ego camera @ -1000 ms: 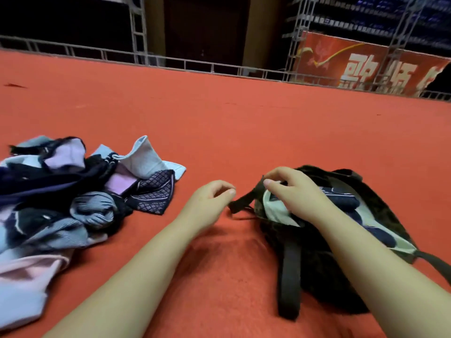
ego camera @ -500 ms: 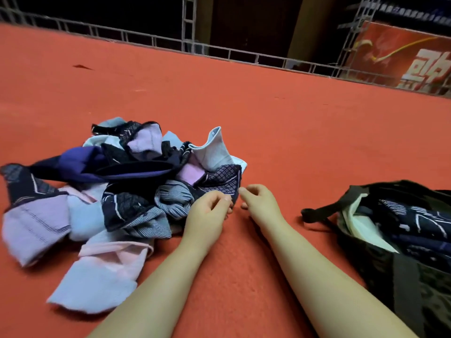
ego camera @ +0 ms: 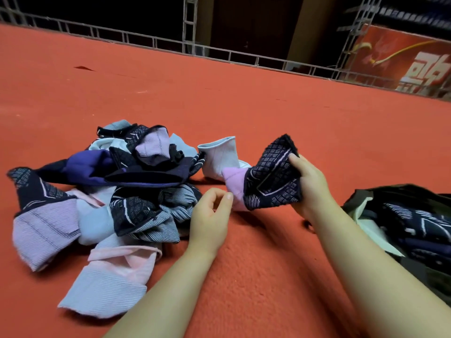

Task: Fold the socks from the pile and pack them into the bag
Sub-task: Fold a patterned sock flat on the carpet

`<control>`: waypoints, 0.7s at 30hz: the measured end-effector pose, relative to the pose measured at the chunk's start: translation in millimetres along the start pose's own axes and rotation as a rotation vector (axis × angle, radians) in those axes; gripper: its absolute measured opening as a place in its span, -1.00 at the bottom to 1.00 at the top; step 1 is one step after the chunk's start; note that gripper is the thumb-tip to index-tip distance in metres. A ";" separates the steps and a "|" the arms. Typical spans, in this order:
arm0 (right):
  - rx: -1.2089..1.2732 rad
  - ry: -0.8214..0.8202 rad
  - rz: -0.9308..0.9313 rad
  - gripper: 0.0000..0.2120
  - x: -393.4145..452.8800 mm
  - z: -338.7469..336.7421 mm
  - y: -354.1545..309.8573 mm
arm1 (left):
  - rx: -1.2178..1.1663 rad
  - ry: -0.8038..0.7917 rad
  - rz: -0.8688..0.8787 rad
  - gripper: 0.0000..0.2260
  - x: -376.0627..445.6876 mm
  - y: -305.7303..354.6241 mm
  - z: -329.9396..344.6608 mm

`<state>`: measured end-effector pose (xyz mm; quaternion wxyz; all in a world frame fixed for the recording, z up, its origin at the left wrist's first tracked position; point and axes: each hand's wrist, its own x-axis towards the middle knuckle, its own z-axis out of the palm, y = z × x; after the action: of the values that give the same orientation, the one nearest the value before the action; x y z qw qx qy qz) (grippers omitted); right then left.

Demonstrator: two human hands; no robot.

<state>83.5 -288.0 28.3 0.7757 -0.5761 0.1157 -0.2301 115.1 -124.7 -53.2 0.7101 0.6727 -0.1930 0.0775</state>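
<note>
Right grip [ego camera: 308, 184]: fingers and thumb curled round one end of a dark navy patterned sock [ego camera: 271, 180], which is held lifted above the red carpet [ego camera: 268, 106]. The sock's pale lilac toe section points toward 9 o'clock, reaching close to the left hand. Left grip [ego camera: 211, 211]: fingers loosely curled, thumb and forefinger near each other, nothing held; whether the fingertip touches the lilac toe cannot be told. It sits at the 3 o'clock edge of the sock pile [ego camera: 109, 191].

The pile lies on the carpet at 9 o'clock from the hands, a loose heap of navy, striped, lilac, pink and pale blue socks. One pale blue sock [ego camera: 222, 157] stands at the pile's 2 o'clock edge, cuff upward, just behind the held sock.

The dark bag [ego camera: 361, 198] lies at 3 o'clock, partly cut off by the picture edge, mouth open, with navy patterned socks visible inside.

A metal truss railing [ego camera: 219, 52] and a red banner [ego camera: 402, 57] bound the carpet at 12 to 2 o'clock.
</note>
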 end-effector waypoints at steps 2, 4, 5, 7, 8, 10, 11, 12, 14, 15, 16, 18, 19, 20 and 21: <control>-0.008 -0.008 0.070 -0.83 -9.2 -9.9 -12.0 | -0.023 -0.027 -0.019 -0.92 -1.3 1.3 0.8; -0.005 -0.017 0.099 -0.82 -18.5 -15.5 -19.5 | -0.022 -0.105 -0.073 -0.93 -2.5 1.8 3.4; 0.019 -0.031 0.106 -0.82 -23.5 -16.8 -21.3 | -0.023 -0.153 -0.107 -0.92 -3.5 2.3 4.6; 0.083 -0.071 0.141 -0.77 -34.5 -17.5 -20.8 | -0.042 -0.216 -0.144 -0.84 -6.2 5.3 6.6; 0.129 -0.086 0.180 -0.71 -38.8 -17.2 -15.8 | -0.051 -0.230 -0.141 -0.80 -7.0 6.2 7.1; 0.216 -0.078 0.262 -0.58 -48.1 -16.3 -2.3 | -0.067 -0.240 -0.166 -0.77 -8.3 6.8 7.6; 0.264 -0.071 0.299 -0.57 -52.1 -16.1 5.5 | -0.060 -0.242 -0.186 -0.77 -8.2 5.6 8.5; 0.315 -0.054 0.331 -0.58 -55.4 -16.2 13.5 | -0.030 -0.239 -0.202 -0.79 -8.5 4.0 9.2; 0.374 0.004 0.345 -0.56 -58.2 -18.5 30.0 | 0.059 -0.225 -0.215 -0.88 -9.4 3.0 10.2; 0.386 0.040 0.330 -0.57 -57.3 -20.2 36.7 | 0.097 -0.217 -0.205 -0.91 -9.1 3.0 10.8; 0.392 0.070 0.302 -0.58 -56.7 -21.4 40.3 | 0.132 -0.208 -0.182 -0.91 -9.0 3.2 10.9; 0.329 0.114 0.192 -0.61 -53.0 -26.1 45.3 | 0.169 -0.187 -0.174 -0.87 -6.3 2.2 10.0; 0.245 0.139 0.123 -0.68 -50.4 -29.9 46.1 | 0.126 -0.176 -0.209 -0.84 -3.8 0.8 8.8; 0.130 0.170 0.064 -0.77 -48.1 -33.5 46.3 | 0.016 -0.160 -0.282 -0.83 -1.7 0.7 7.0; 0.005 0.214 0.026 -0.83 -44.8 -38.5 46.9 | -0.142 -0.140 -0.376 -0.82 -0.1 2.7 6.6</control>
<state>38.0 -287.6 -31.8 0.7632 -0.5448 0.2049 -0.2805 112.9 -130.9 -50.7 0.7427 0.6487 -0.1179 -0.1168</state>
